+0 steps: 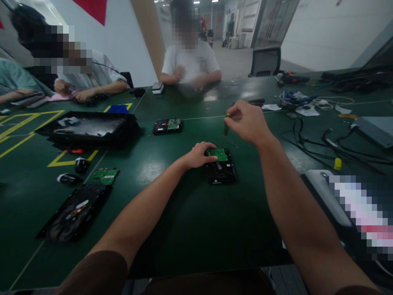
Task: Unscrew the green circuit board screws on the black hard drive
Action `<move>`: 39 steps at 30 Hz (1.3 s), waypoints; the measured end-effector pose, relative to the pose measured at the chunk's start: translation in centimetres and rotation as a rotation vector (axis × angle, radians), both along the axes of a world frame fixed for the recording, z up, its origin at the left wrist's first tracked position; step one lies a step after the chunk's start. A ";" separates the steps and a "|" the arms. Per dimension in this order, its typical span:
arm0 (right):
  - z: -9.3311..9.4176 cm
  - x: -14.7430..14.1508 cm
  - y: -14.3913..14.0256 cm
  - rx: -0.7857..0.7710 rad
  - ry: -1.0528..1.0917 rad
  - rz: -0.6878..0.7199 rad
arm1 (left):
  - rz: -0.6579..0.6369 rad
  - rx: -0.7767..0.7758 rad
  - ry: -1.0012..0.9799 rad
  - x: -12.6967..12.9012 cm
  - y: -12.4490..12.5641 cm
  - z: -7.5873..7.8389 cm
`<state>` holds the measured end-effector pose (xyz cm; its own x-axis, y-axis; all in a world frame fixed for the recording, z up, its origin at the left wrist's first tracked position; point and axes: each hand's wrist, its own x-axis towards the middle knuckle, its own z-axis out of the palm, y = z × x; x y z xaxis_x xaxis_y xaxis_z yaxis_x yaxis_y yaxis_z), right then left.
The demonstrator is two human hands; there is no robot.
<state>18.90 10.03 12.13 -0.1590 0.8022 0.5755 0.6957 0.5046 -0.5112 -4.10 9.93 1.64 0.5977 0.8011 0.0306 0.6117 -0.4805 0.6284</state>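
A black hard drive [221, 173] with a green circuit board [221, 154] on its upper face lies flat on the dark green table in front of me. My left hand [199, 155] grips its left side, with the thumb over the board and the fingers along the far edge. Above the drive's far end, my right hand [248, 122] pinches the top of a screwdriver [226, 129], which has a yellow cap and points down. Its thin shaft reaches toward the board's far edge; whether the tip touches a screw is too small to tell. Tiny loose bits lie just beyond the drive.
Another hard drive [167, 125] lies farther back, left of centre. At left are stacked black trays [89, 131], a loose circuit board [106, 176] and an opened black drive casing [76, 213]. Black cables [319, 141] and a grey box [376, 130] occupy the right. Several people sit across the table.
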 end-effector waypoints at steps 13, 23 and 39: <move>0.0 0.1 0.1 -0.019 -0.011 -0.029 | -0.002 -0.007 0.005 0.1 -0.1 0.3; 0.1 0.1 0.1 -0.019 -0.042 0.002 | -0.002 -0.008 -0.003 0.0 -0.1 0.3; -0.2 0.2 0.3 -0.005 -0.010 -0.043 | -0.004 -0.018 -0.008 0.0 -0.2 0.4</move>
<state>19.14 10.37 11.93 -0.1299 0.8112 0.5702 0.7220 0.4715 -0.5063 -4.10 9.75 2.05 0.6006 0.7993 0.0212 0.6050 -0.4716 0.6415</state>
